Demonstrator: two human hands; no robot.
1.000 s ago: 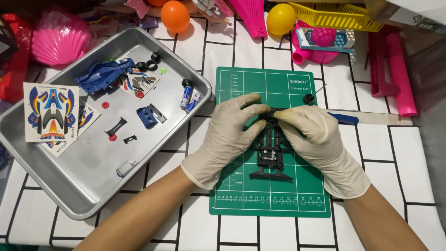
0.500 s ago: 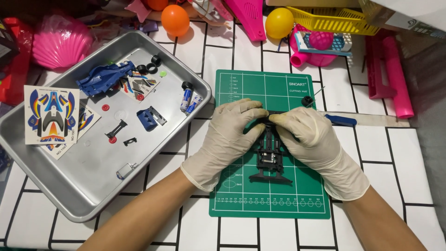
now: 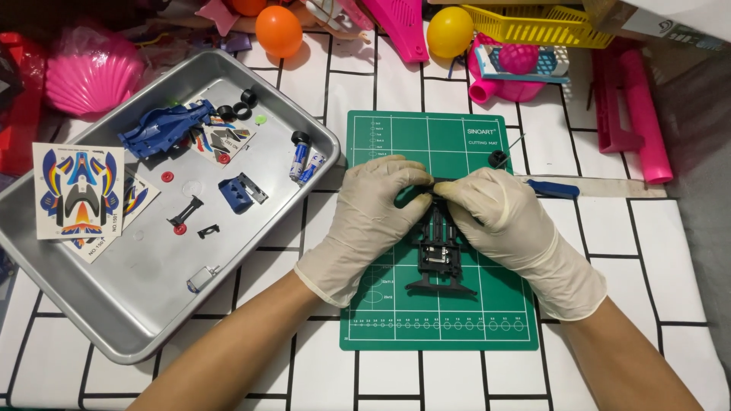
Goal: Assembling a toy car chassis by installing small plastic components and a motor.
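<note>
Both my hands wear cream gloves and meet over a black toy-car chassis [image 3: 440, 255] lying on a green cutting mat [image 3: 396, 320]. My left hand [image 3: 373, 217] pinches the chassis's far end from the left, my right hand [image 3: 499, 209] from the right; the fingertips touch at the top of the chassis and hide that end. A small black wheel [image 3: 498, 159] sits on the mat just beyond my right hand. A blue-handled tool [image 3: 553, 189] lies to the right of the mat.
A metal tray [image 3: 99, 304] at left holds a blue car body [image 3: 164, 128], sticker sheets [image 3: 76, 190], two batteries [image 3: 306, 164], black tyres [image 3: 236, 106] and small parts. Pink, orange and yellow toys crowd the far edge, with a yellow basket [image 3: 544, 27].
The hands have kept their place on the chassis; the fingertips closed in slightly on its far end. The green piece seen under the left fingers a second ago is hidden.
</note>
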